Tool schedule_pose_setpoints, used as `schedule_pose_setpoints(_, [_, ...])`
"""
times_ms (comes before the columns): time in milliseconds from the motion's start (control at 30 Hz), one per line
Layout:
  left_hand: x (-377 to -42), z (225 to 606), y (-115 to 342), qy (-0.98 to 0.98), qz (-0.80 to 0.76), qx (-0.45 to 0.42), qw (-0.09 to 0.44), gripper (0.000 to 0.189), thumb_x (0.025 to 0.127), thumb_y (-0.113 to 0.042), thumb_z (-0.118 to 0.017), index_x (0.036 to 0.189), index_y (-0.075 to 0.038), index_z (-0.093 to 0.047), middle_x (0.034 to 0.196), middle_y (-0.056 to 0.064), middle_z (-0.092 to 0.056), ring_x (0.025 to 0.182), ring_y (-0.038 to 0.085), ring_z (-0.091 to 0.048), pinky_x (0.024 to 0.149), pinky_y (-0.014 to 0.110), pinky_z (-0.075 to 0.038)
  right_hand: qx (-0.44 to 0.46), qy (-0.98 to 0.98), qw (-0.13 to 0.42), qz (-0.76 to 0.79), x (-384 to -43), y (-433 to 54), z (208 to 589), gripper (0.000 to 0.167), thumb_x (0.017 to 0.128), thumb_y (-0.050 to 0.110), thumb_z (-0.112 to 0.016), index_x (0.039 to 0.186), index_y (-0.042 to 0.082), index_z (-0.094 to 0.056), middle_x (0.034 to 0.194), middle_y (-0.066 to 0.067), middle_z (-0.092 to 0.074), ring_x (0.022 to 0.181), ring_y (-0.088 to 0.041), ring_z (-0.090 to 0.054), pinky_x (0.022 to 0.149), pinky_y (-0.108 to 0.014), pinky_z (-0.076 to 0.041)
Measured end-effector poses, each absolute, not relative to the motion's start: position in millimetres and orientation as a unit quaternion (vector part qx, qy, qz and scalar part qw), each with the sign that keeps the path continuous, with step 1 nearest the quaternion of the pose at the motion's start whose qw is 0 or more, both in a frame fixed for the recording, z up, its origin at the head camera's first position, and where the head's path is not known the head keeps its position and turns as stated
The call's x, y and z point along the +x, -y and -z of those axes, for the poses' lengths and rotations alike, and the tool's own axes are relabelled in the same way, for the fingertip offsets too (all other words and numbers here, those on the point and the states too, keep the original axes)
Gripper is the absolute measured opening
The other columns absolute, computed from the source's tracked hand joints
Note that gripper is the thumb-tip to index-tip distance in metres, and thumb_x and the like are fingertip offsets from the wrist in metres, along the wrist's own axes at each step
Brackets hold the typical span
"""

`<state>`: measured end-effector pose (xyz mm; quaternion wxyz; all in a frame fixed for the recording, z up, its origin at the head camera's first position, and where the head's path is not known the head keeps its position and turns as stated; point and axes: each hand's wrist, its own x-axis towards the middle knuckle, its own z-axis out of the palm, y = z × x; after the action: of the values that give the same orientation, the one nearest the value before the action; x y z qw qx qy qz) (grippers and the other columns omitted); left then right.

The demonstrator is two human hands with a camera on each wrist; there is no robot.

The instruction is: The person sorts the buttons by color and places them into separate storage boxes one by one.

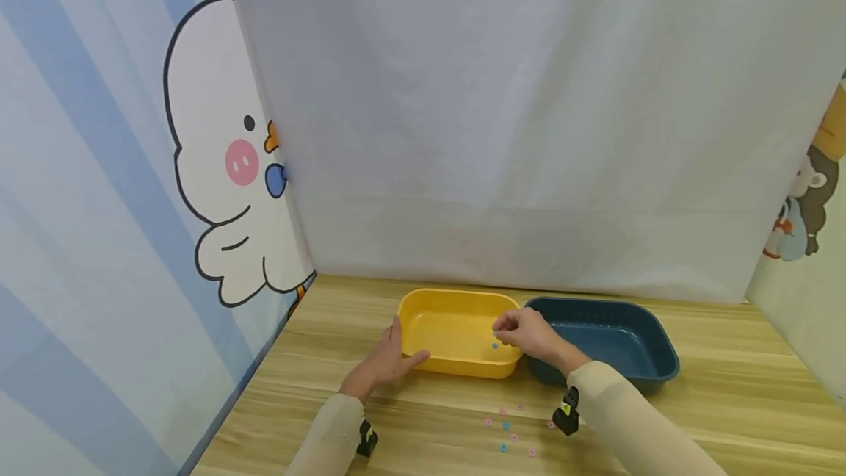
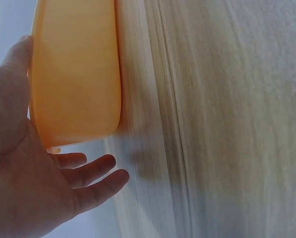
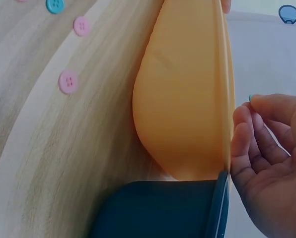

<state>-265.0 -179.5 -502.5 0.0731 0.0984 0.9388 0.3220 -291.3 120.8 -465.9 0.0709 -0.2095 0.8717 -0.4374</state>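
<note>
My right hand hovers over the right side of the yellow basin, pinching a small blue button between thumb and fingertip. Below those fingers another small blue spot, seemingly a button, shows within the basin. At the basin's left front corner, my left hand touches the rim with its thumb and a finger spread. The left wrist view shows the other fingers loosely extended beside the basin wall. Several loose pink buttons and blue buttons lie on the table in front.
A dark blue basin stands against the yellow one on its right. Both are on a wood-patterned table. Behind hangs a white cloth, and a striped wall covering with a cartoon bird borders the left side.
</note>
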Motion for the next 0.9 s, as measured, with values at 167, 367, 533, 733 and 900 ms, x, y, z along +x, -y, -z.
schedule_pose_setpoints(167, [-265.7, 503.9, 179.5, -0.935, -0.333, 0.096, 0.076, 0.101, 0.090, -0.050, -0.058, 0.148, 0.008, 0.002, 0.148, 0.033, -0.016, 0.132, 0.044, -0.029, 0.106, 0.052, -0.027, -0.219, -0.871, 0.085, 0.430, -290.9, -118.0, 462.8, 0.014, 0.092, 0.009, -0.061, 0.100, -0.001, -0.066, 0.085, -0.010, -0.064, 0.081, -0.034, -0.060, 0.062, -0.032, -0.048])
schedule_pose_setpoints(367, [-265.4, 504.2, 179.5, -0.936, -0.329, 0.097, 0.077, 0.102, 0.090, -0.053, -0.057, 0.148, 0.007, 0.002, 0.148, 0.033, -0.016, 0.132, 0.044, -0.029, 0.106, 0.052, -0.027, -0.213, -0.883, 0.084, 0.410, -292.6, -115.4, 462.9, 0.011, 0.091, 0.011, -0.063, 0.097, 0.004, -0.068, 0.083, -0.001, -0.063, 0.076, -0.020, -0.059, 0.063, -0.031, -0.048])
schedule_pose_setpoints(533, [-264.3, 503.4, 180.0, -0.935, -0.332, 0.096, 0.077, 0.102, 0.089, -0.052, -0.058, 0.148, 0.008, 0.001, 0.148, 0.033, -0.016, 0.132, 0.044, -0.029, 0.106, 0.052, -0.027, -0.215, -0.885, 0.087, 0.404, -296.4, -114.6, 465.5, 0.010, 0.091, 0.012, -0.064, 0.097, 0.005, -0.068, 0.083, 0.000, -0.063, 0.076, -0.015, -0.058, 0.064, -0.031, -0.048])
schedule_pose_setpoints(733, [-263.9, 502.8, 179.2, -0.935, -0.331, 0.098, 0.077, 0.103, 0.089, -0.053, -0.057, 0.147, 0.008, 0.001, 0.147, 0.034, -0.017, 0.132, 0.044, -0.029, 0.106, 0.052, -0.027, -0.214, -0.887, 0.088, 0.399, -301.0, -113.2, 465.9, 0.011, 0.090, 0.011, -0.064, 0.098, 0.005, -0.069, 0.083, 0.001, -0.064, 0.077, -0.016, -0.059, 0.064, -0.030, -0.048])
schedule_pose_setpoints(900, [-265.6, 503.2, 178.9, -0.936, -0.329, 0.096, 0.076, 0.103, 0.089, -0.054, -0.057, 0.147, 0.008, 0.002, 0.148, 0.033, -0.016, 0.133, 0.044, -0.027, 0.107, 0.051, -0.026, -0.216, -0.888, 0.086, 0.396, -305.3, -111.7, 466.4, 0.013, 0.090, 0.011, -0.064, 0.099, 0.004, -0.069, 0.085, 0.001, -0.065, 0.077, -0.014, -0.060, 0.066, -0.030, -0.050])
